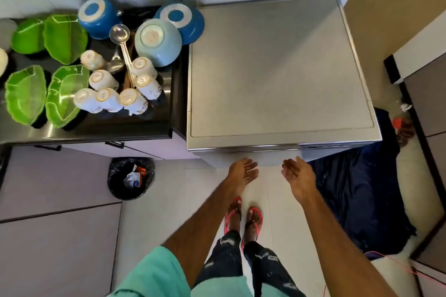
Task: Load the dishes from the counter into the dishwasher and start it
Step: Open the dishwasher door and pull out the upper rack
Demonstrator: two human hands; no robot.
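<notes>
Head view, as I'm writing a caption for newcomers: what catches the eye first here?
Bright green leaf-shaped plates crowd the dark counter at left, beside upturned white cups and blue bowls. The steel dishwasher fills the centre, with the left hand and right hand open before it.

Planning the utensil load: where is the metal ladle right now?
Head view, left side: the ladle is on the counter, its scoop between the dark blue bowl and the light blue bowl, handle running among upturned white cups.

Teal short sleeve (154,272), dark jeans (224,258) flecked with pale marks — pink flip-flops (253,222) on bare feet.
</notes>
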